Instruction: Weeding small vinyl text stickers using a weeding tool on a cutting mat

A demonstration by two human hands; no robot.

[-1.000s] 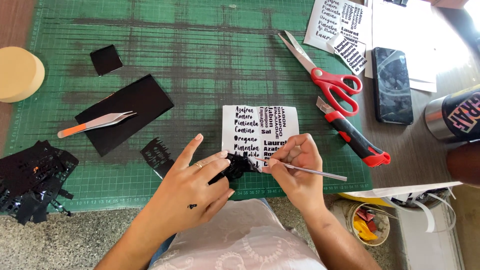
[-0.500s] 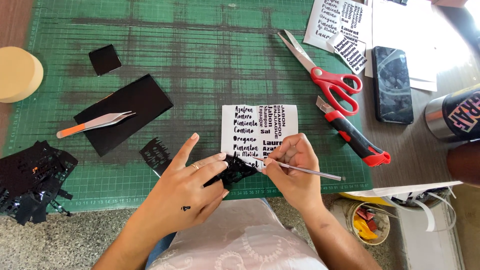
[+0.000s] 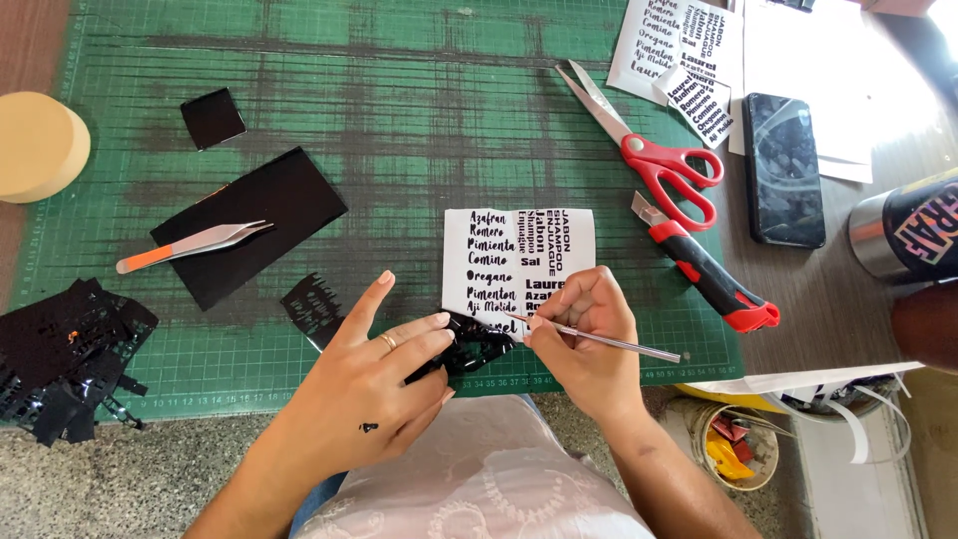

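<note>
at nine o'clock, off the mat's edge, a round tan foam block [image 3: 38, 146] sits on the table; below it at about eight o'clock a heap of black vinyl scraps [image 3: 62, 355] spills over the green cutting mat [image 3: 399, 110]; moving right, a small black square [image 3: 213, 118] lies at ten o'clock, and under it a larger black vinyl sheet [image 3: 261, 225] with orange-handled tweezers [image 3: 190, 245] resting across it; a ragged black offcut [image 3: 311, 307] lies just beside the left hand [image 3: 364, 394]; that hand is closed on a crumpled strip of black vinyl waste [image 3: 469, 344], thumb and fingers pinched together on it, forefinger lifted free (a tiny black fleck sticks to the back of the hand); the strip runs to the lower edge of the white sticker sheet [image 3: 499, 255] with black lettering, which lies flat near the mat's centre, toward six o'clock; the right hand [image 3: 589, 344] rests on that sheet's lower right corner, fingers clamped on a thin metal weeding tool [image 3: 614, 342] whose tip meets the vinyl strip; at two o'clock lie red-handled scissors [image 3: 654, 150], a red and black utility knife [image 3: 711, 274] just below them, more lettered sheets [image 3: 679, 55], and a dark phone [image 3: 786, 170]; at three o'clock a steel tumbler [image 3: 903, 235] stands at the frame edge
</note>
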